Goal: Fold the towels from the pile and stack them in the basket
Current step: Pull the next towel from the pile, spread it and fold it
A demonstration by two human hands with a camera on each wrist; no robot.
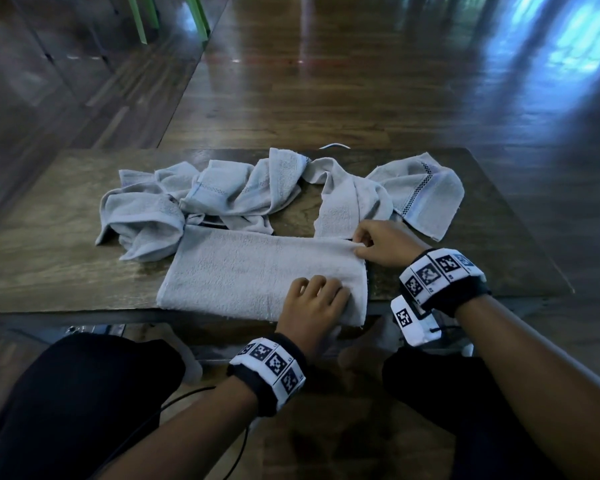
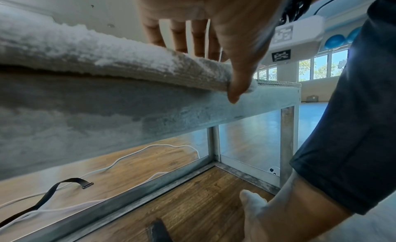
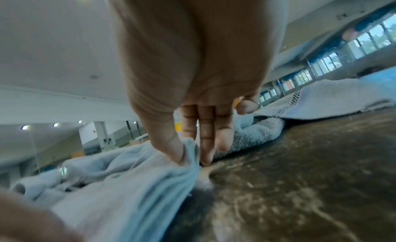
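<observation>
A grey towel [image 1: 243,271], folded into a long rectangle, lies at the front of the low wooden table [image 1: 49,237], its near edge hanging slightly over the rim. My left hand [image 1: 314,299] rests on its near right part. In the left wrist view, the fingers [image 2: 193,47] lie on top of the towel [image 2: 85,56] and the thumb curls under its edge. My right hand [image 1: 378,245] pinches the towel's far right corner between thumb and fingers [image 3: 205,144]. The pile of crumpled towels [image 1: 222,192] lies behind it. No basket is in view.
A towel with a checkered border [image 1: 426,192] sprawls at the back right of the table. My knees [image 1: 84,393] in black trousers are against the table's front edge. Under the table run a metal frame [image 2: 214,144], white cables [image 2: 128,156] and a black strap [image 2: 49,189].
</observation>
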